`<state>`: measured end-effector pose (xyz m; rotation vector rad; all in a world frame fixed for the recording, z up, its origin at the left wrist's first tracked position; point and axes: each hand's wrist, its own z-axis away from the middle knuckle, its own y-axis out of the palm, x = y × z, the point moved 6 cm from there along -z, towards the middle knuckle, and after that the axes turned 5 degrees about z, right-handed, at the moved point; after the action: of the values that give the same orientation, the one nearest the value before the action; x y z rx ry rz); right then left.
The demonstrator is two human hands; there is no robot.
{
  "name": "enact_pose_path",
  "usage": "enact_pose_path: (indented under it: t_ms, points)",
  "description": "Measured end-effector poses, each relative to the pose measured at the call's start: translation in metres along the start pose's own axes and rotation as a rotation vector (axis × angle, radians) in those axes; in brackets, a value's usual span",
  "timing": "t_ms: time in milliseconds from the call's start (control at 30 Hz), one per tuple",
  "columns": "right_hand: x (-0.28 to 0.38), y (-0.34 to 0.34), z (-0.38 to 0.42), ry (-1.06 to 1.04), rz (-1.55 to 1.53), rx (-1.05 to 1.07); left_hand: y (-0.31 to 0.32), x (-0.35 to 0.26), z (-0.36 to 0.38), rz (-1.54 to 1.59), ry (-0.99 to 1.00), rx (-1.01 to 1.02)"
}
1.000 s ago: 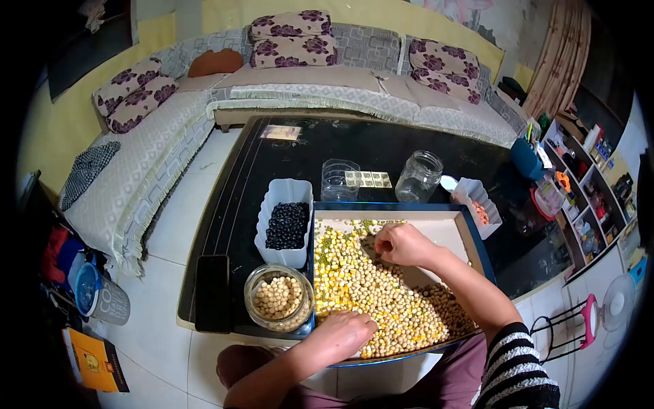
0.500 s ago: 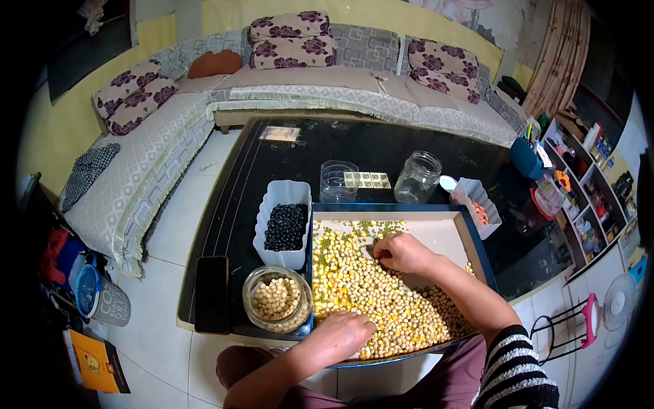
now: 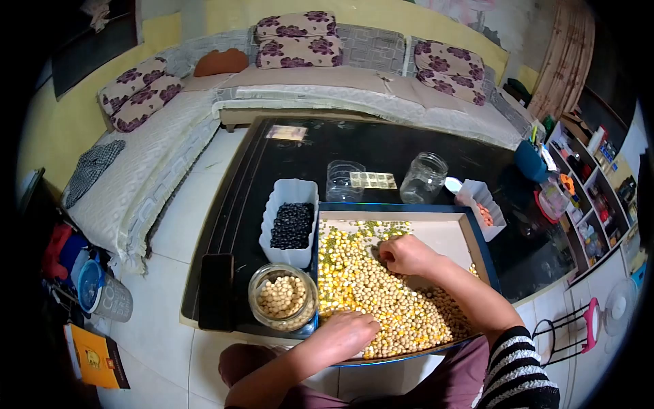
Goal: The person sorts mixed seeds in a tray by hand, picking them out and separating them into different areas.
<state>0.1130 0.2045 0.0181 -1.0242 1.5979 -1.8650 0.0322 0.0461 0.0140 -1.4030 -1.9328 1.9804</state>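
A shallow box with a dark blue rim holds a spread of soybeans, yellow corn kernels and small green beans. My right hand is over the upper middle of the spread, fingertips pinched together at the beans. Near the box's front left, my left hand rests with its fingers curled down onto the kernels. What either set of fingertips holds is too small or hidden to make out. Left of the box stand a glass jar of soybeans and a plastic tub of black beans.
Behind the box, a clear plastic container and an open glass jar stand on the black table. A tub with pink nuts or beans is at right. A black phone lies at the left edge.
The whole view has shifted slightly, so the scene sits a little further right. Both hands stay at nearly the same places over the beans, with fingers still bent.
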Motion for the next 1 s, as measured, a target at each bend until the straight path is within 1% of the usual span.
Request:
enact_pose_path:
  t_ms: [167,233,300,367,400,500,600,633,700,767,833,867,900,967,1000]
  points:
    - [0.022,-0.026,-0.008,-0.048,-0.121,-0.085,0.006,0.002,0.0,-0.024,0.018,0.002]
    - [0.049,-0.05,-0.011,-0.026,-0.323,-0.152,0.001,-0.001,-0.001,-0.017,0.017,-0.004]
    - [0.08,-0.067,-0.014,-0.181,-0.399,-0.266,0.001,0.0,-0.002,-0.004,-0.012,0.03]
    - [0.114,-0.08,-0.015,-0.295,-0.527,-0.3,0.001,-0.001,-0.001,-0.005,-0.018,0.042]
    - [0.13,-0.086,-0.016,-0.375,-0.504,-0.328,0.001,-0.001,-0.002,-0.008,-0.024,0.047]
    - [0.163,-0.08,-0.02,-0.52,-0.517,-0.3,0.002,0.0,-0.001,0.013,-0.025,0.019]
    - [0.155,-0.076,-0.02,-0.478,-0.494,-0.318,0.003,0.001,0.0,0.0,-0.011,0.012]
    - [0.143,-0.079,-0.018,-0.49,-0.429,-0.416,0.003,0.001,0.0,-0.01,-0.023,0.021]
    - [0.107,-0.077,-0.019,-0.362,-0.407,-0.42,0.0,-0.001,0.0,-0.008,-0.026,0.018]
    - [0.061,-0.062,-0.024,-0.097,-0.331,-0.331,0.0,-0.001,0.0,-0.013,-0.027,0.021]
    - [0.03,-0.042,-0.024,-0.026,-0.267,-0.331,0.002,0.0,-0.001,-0.008,-0.003,0.018]
    - [0.026,-0.033,-0.021,-0.04,-0.251,-0.338,0.003,0.0,-0.001,-0.011,-0.001,0.017]
    - [0.028,-0.025,-0.019,-0.097,-0.208,-0.314,0.003,0.0,-0.001,-0.005,0.008,0.002]
    - [0.038,-0.012,-0.017,-0.221,-0.145,-0.339,0.001,0.0,-0.001,-0.001,0.015,-0.008]
    - [0.045,-0.005,-0.017,-0.211,-0.16,-0.217,-0.001,-0.002,-0.001,-0.005,0.016,-0.005]
